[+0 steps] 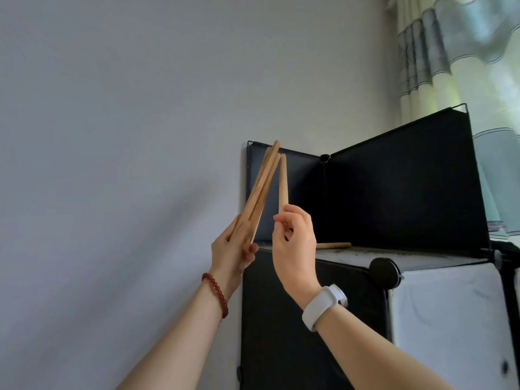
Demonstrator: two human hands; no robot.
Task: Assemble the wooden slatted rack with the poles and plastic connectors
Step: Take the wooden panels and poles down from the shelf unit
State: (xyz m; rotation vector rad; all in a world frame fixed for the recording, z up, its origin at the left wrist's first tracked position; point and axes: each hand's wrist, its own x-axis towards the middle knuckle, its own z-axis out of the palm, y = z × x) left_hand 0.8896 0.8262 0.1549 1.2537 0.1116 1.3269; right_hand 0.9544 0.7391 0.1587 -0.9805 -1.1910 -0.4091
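Poles of pale, smooth wood, round and slim with blunt ends, fill the middle of the frame. A bundle of poles (260, 192), three as far as can be told, leans up and to the right from the left hand (232, 249), whose grip is curled around their lower ends; their tips fan slightly against the black back panel (298, 192). Just right of them a single pole (282, 184) stands nearly upright, its lower end pinched in the grip of the right hand (295, 240), fingers curled toward the thumb. The single pole's tip comes close to the bundle's tips, but whether they touch cannot be told.

Another pole (334, 245), same light wood, lies flat on the top of the cube cabinet (422, 256), right of the right hand and near the foot of the back panel.

A black side panel (408, 178) rises at an angle from the cabinet top, meeting the back panel at a small black connector (325, 157). A larger round black connector (387, 274) sits at the cabinet's front corner. The left wrist wears a red bead bracelet (216, 291), the right a white band (323, 306). A patterned curtain (455, 52) hangs at the upper right.
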